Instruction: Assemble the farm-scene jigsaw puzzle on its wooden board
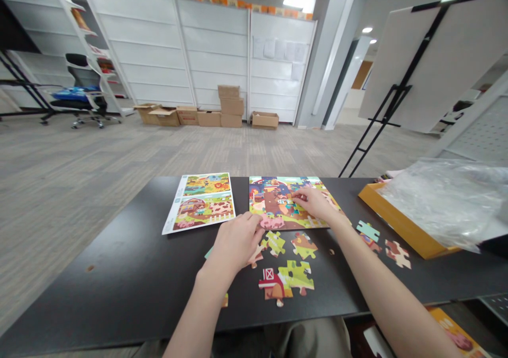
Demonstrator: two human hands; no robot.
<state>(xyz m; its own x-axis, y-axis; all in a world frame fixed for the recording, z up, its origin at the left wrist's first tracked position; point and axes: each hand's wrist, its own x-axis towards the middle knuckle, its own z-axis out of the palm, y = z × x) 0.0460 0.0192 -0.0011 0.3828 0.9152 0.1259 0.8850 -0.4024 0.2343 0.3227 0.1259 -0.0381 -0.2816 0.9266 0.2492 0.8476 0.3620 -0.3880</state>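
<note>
A farm-scene jigsaw puzzle (278,202) lies in its board on the black table. Over its middle, my right hand (315,203) has thumb and fingers pinched on a small puzzle piece (292,198), mostly hidden by the fingertips. At the board's lower left corner rests my left hand (240,239), fingers curled together; what they hold, if anything, is hidden. Loose puzzle pieces lie in front of the board, among them a green piece (274,243), an orange-and-green piece (305,245) and a joined red-and-green group (288,281). Some pieces are partly covered by my left hand.
A printed picture sheet (204,203) lies left of the board. To the right are a teal piece (368,231), a brown-and-white piece (398,253) and a yellow box (405,223) with clear plastic wrap (448,196) in it. An easel (391,104) stands beyond.
</note>
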